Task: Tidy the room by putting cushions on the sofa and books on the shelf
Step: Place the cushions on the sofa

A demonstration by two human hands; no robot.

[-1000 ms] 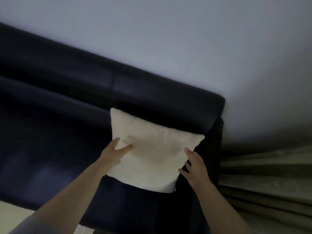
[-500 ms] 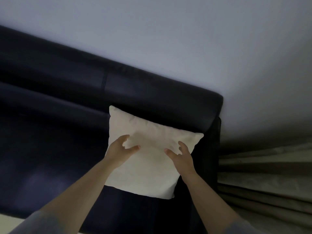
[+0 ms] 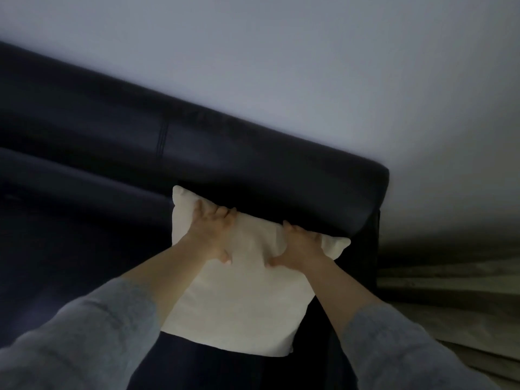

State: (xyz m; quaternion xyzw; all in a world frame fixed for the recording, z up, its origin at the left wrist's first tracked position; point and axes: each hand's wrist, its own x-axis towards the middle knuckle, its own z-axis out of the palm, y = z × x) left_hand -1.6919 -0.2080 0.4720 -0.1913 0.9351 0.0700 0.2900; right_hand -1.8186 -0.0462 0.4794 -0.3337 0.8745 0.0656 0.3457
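Cushion (image 3: 242, 302): cream, square, on the sofa (image 3: 84, 170) at its right end, leaning back against the backrest (image 3: 253, 153). Its top edge tucks under the backrest's overhang, its bottom edge sits on the seat, near side. Top-right corner pokes out toward the armrest (image 3: 375, 249).

Both my hands are on the cushion's upper part. Left hand (image 3: 212, 232): fingers curled over the top edge near the top-left corner, thumb pressed on the front face. Right hand (image 3: 299, 247): same grip further right along the top edge, thumb on the front. The fabric dents between the two thumbs. So both are clamped on the cushion, with a short gap between them, not touching each other.

Grey sleeves (image 3: 92, 342) are pushed up my forearms, which come in from the near left and near right.

Sofa is dark navy, running left out of view; a stitched seam shows in the backrest, left of the cushion. Plain pale wall (image 3: 281, 66) behind it. Curtain (image 3: 450, 299) folds, beige, at the right, just past the armrest. Light is dim, detail in the seat is lost.
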